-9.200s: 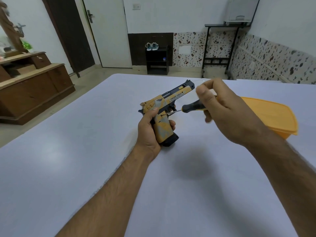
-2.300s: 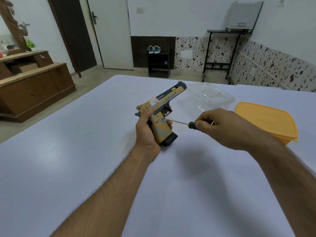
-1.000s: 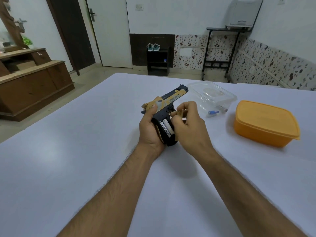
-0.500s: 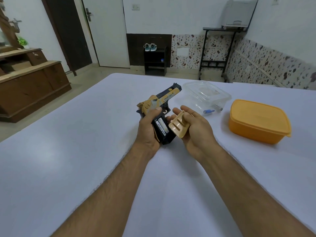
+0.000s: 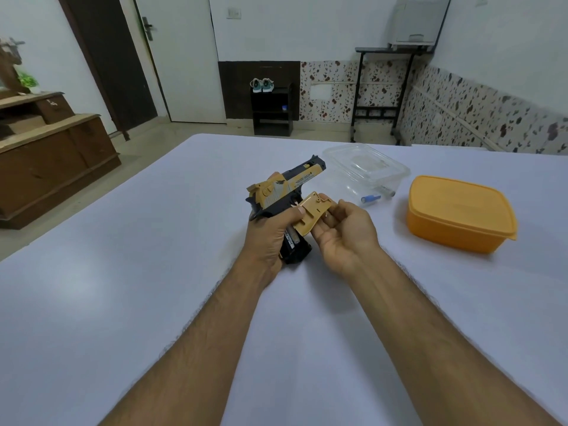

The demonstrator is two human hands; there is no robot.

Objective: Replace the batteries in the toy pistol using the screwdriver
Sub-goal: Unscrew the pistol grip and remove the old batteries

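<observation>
My left hand (image 5: pixel 266 235) grips the yellow and black toy pistol (image 5: pixel 285 189) by its handle, barrel pointing away and to the right. The grip's side is uncovered and batteries (image 5: pixel 291 238) show inside it. My right hand (image 5: pixel 344 232) holds the detached yellow battery cover (image 5: pixel 312 216), inner side up, beside the pistol's handle. The screwdriver (image 5: pixel 376 196) lies on the table against the clear container, its blue end showing.
A clear plastic container (image 5: pixel 367 167) stands on the white table (image 5: pixel 123 272) behind my right hand. An orange lidded box (image 5: pixel 459 213) sits to the right. A wooden cabinet (image 5: pixel 46 155) stands off the table at left.
The screwdriver left my right hand and now lies by the clear container. My right hand pulled the yellow cover off the grip, exposing the batteries, and now holds it slightly higher.
</observation>
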